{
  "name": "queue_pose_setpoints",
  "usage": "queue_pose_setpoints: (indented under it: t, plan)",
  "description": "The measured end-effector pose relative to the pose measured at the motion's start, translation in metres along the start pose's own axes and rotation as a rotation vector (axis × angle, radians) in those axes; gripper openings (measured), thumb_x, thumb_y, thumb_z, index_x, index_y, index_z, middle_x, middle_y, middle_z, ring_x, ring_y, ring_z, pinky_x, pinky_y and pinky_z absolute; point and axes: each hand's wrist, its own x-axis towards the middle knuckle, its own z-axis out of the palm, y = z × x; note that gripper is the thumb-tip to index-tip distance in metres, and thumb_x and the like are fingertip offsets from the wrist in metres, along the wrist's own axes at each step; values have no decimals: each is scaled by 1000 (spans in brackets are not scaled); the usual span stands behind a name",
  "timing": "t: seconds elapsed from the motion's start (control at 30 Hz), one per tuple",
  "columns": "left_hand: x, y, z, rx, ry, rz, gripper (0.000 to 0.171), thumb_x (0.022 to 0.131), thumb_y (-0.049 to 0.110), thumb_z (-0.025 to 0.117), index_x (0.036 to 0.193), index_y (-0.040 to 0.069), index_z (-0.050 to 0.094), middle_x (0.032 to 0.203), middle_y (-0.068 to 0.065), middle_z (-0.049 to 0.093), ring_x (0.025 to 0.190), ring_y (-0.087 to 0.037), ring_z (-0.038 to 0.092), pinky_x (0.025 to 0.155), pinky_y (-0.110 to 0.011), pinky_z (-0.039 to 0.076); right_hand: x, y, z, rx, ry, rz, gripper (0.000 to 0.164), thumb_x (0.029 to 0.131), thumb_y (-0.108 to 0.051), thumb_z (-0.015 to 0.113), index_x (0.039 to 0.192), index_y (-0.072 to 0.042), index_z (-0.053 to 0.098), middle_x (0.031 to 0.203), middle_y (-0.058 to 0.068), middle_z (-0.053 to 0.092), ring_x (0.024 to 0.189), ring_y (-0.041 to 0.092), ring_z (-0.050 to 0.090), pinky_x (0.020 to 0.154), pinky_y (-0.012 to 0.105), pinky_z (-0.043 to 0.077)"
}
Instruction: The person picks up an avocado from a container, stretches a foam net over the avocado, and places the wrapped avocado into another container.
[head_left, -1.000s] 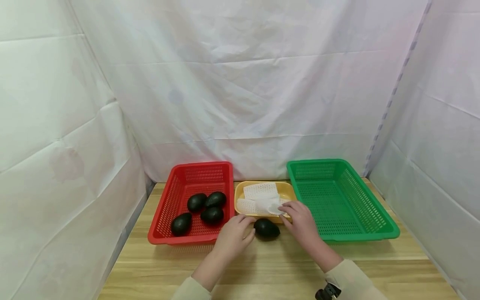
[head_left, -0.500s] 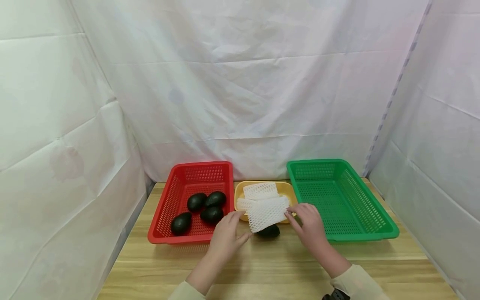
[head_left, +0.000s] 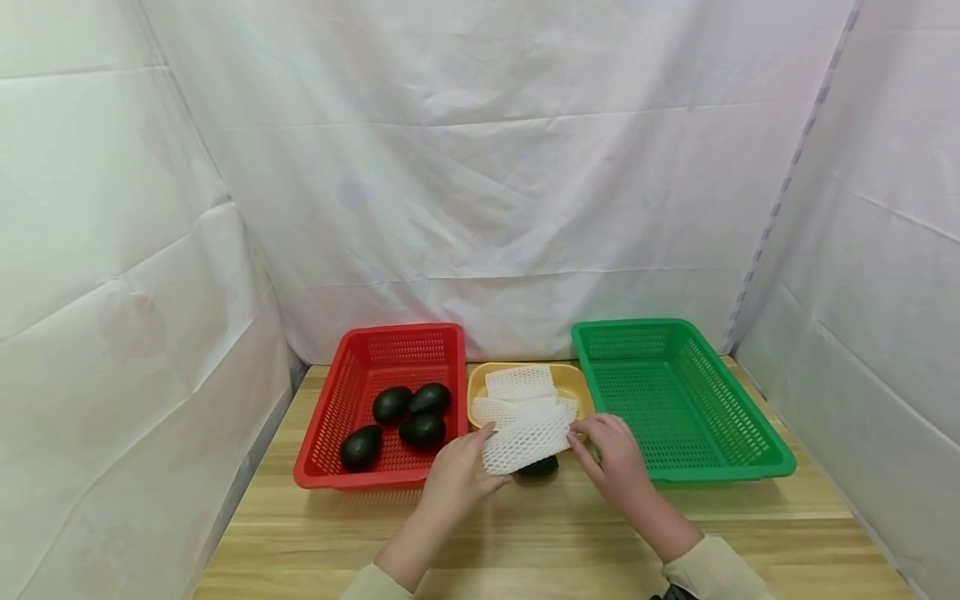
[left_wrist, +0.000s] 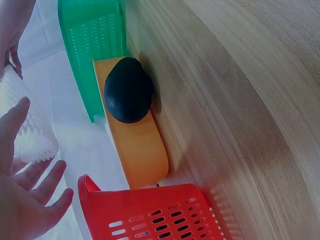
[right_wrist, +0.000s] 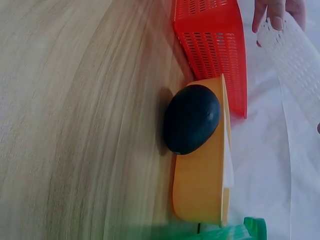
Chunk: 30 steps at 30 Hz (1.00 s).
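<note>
A white foam net sleeve (head_left: pixel 527 442) stretches between the two hands above the wooden table. My right hand (head_left: pixel 615 454) pinches its right end between thumb and fingers. The left hand (head_left: pixel 455 473) holds the other end, thumb on one side and fingers on the other, as the right wrist view also shows. Below the sleeve, a dark avocado (right_wrist: pixel 191 120) lies on the table against the front of a yellow tray (head_left: pixel 577 383); in the head view the sleeve covers most of it. More white foam nets (head_left: pixel 519 382) lie in the tray.
At the left stands a red basket (head_left: pixel 313 454) with several avocados (head_left: pixel 362 448) in it. A green basket (head_left: pixel 660 400) is on the right, close beside the tray. White cloth (head_left: pixel 480 192) hangs behind and at both sides of the wooden table (head_left: pixel 540 550).
The right hand has drawn a foam net from the tray toward the front, over the avocado. My left hand has left the avocado's side and taken the net's left end; the net now lies narrower and tilted.
</note>
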Motion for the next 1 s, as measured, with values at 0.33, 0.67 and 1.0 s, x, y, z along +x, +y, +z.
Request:
queue_pose_setpoints:
  t: [0.33,0.67,1.0]
  plan:
    - [-1,2,-2,-46,62,-31,42,77,22,84,115,13,69,102,1,66,92,-14,64,79,-35,54,-2,2,-3,-51,-69,-16,50,99,-47,49,113,-1,64,110,10,65,100,30,58,85,49,43]
    - [-2,10,0,-110,65,16,20,82,15,80,99,13,71,101,2,67,91,-14,64,79,-33,54,-6,-3,4,28,-415,-43,75,70,-41,86,130,-5,57,130,8,57,118,27,52,94,53,41]
    - [-2,13,1,-280,112,179,27,77,0,80,98,13,70,100,5,66,94,-10,63,81,-25,53,-9,-8,5,246,-709,279,84,77,-46,80,144,-10,43,139,4,51,125,25,49,97,52,43]
